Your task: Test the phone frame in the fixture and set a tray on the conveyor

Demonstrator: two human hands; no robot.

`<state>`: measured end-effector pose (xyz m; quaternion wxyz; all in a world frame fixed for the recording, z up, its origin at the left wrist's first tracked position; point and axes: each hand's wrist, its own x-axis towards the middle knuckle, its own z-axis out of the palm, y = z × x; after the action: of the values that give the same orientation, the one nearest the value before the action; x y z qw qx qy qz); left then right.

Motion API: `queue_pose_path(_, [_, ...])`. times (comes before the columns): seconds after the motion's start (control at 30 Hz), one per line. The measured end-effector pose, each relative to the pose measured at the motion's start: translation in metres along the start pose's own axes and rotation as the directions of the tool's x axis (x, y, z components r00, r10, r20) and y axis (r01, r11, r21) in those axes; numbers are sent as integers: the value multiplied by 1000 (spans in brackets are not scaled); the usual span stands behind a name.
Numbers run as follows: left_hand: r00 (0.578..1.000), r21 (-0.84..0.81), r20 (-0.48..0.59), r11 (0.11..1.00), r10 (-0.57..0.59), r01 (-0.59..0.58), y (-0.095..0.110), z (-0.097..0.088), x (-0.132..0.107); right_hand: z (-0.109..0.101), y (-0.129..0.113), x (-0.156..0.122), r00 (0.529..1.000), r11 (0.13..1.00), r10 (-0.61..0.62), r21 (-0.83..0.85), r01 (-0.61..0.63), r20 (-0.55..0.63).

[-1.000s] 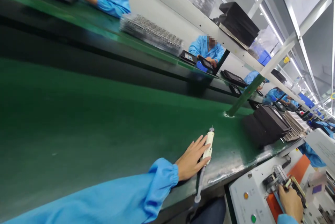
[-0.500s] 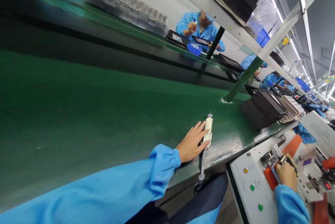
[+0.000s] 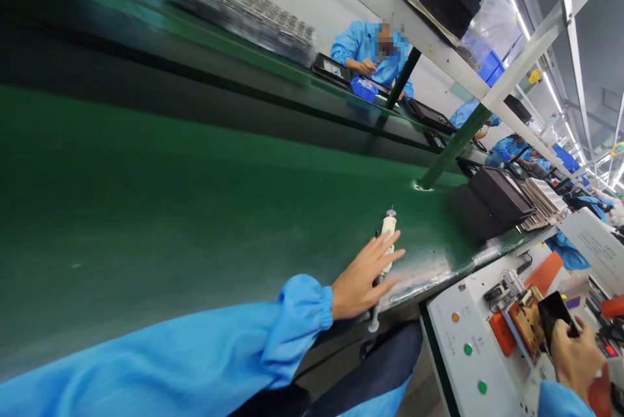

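Left hand (image 3: 363, 277) now open, fingers spread over the cream pen tool (image 3: 388, 235) on the green worktop (image 3: 195, 209), no longer gripping. Right hand (image 3: 575, 355) has lifted a black part (image 3: 553, 314) off the orange fixture (image 3: 524, 329), gripping it.

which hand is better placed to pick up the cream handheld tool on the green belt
Left. The left hand already lies open over the cream handheld tool on the green belt, while the right hand holds a dark flat part at the fixture.
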<state>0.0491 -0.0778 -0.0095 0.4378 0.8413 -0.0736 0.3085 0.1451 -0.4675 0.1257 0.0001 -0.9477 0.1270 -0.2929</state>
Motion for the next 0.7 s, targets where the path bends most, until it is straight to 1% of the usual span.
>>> queue_pose_path(0.03, [999,-120,24,992,-33,36,13,3,-1,-4,-7,-5,993,998,-23,59,30,-116])
queue_pose_path(0.07, [993,-261,69,960,-91,106,27,6,-2,-7,-18,-13,967,988,-66,121,98,-246])
queue_pose_path(0.1, [977,-409,139,889,-163,207,42,9,-1,-9,-33,-25,914,963,-131,172,210,-384])
queue_pose_path(0.13, [945,-546,228,772,-236,325,58,13,2,-10,-51,-39,836,916,-208,200,349,-508])
queue_pose_path(0.17, [899,-654,327,617,-290,437,72,15,6,-10,-72,-57,745,842,-291,210,497,-600])
queue_pose_path(0.2, [851,-730,415,441,-321,522,85,16,11,-9,-94,-76,647,729,-377,219,649,-662])
queue_pose_path(0.23, [811,-777,473,272,-344,568,95,16,16,-8,-116,-97,560,582,-459,242,776,-690])
queue_pose_path(0.27, [779,-806,497,129,-381,578,101,15,21,-8,-138,-116,472,404,-536,279,871,-699])
queue_pose_path(0.3, [750,-827,495,25,-438,561,105,11,25,-7,-158,-133,391,229,-605,318,920,-694])
queue_pose_path(0.33, [723,-852,465,-35,-511,523,105,4,28,-5,-176,-144,320,87,-661,354,931,-679])
queue_pose_path(0.37, [692,-873,424,-61,-584,484,102,-5,29,-3,-190,-149,252,-23,-712,381,924,-655])
queue_pose_path(0.4, [659,-888,385,-65,-646,455,96,-17,28,1,-200,-145,194,-90,-759,395,914,-621])
queue_pose_path(0.43, [626,-896,355,-61,-694,439,89,-31,24,6,-207,-131,154,-117,-796,398,910,-585])
queue_pose_path(0.47, [599,-900,329,-51,-730,432,82,-47,19,14,-210,-107,135,-110,-828,394,913,-544])
queue_pose_path(0.5, [572,-903,301,-36,-763,427,75,-64,11,24,-211,-75,133,-78,-855,377,923,-502])
queue_pose_path(0.53, [541,-908,266,-19,-798,418,68,-82,0,35,-211,-38,190,11,-854,349,937,-484])
queue_pose_path(0.57, [508,-915,228,-5,-831,404,63,-100,-12,47,-209,4,280,137,-845,321,937,-456])
queue_pose_path(0.6, [467,-923,178,17,-866,384,60,-116,-25,59,-206,45,400,295,-800,287,911,-448])
queue_pose_path(0.63, [427,-929,127,43,-895,366,58,-131,-40,70,-204,84,535,480,-720,240,844,-443])
queue_pose_path(0.67, [391,-933,79,70,-917,352,57,-144,-55,80,-201,118,674,665,-589,207,718,-446])
queue_pose_path(0.7, [360,-935,33,98,-932,340,58,-155,-71,88,-199,147,752,766,-496,190,615,-434])
